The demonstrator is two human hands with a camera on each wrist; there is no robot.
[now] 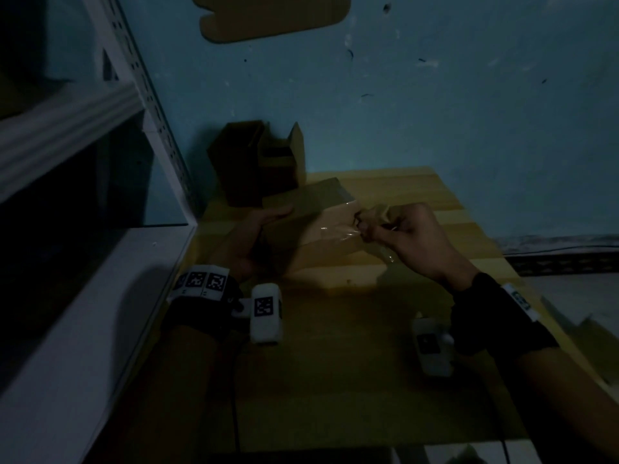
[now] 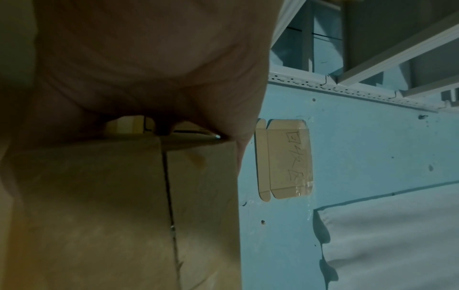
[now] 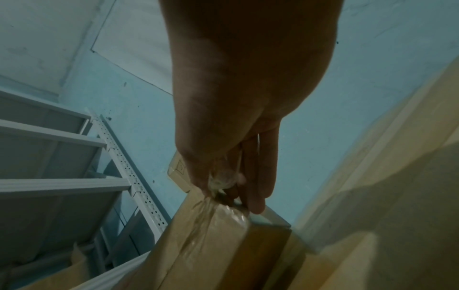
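Table [image 1: 418, 187]: wooden.
Box [image 1: 330, 247]: likely light, stiff; flat left hand [image 1: 259, 234] at 9 o'clock.
Tape [image 1: 338, 229]: clingy (tears easily); pinched by right hand [image 1: 418, 242], 3 o'clock.

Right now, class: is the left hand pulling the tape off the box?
No, the left hand lies against the side of the box, while the right hand pinches the tape.

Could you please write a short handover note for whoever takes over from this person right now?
Left hand: flat against the left side of the cardboard box, steadying it on the wooden table.
Right hand: pinches the bunched end of the clear tape at the box's right edge; the rest lies stuck along the box.
Done: tape end lifted.
Left: probably peel off the rest, then open the box.
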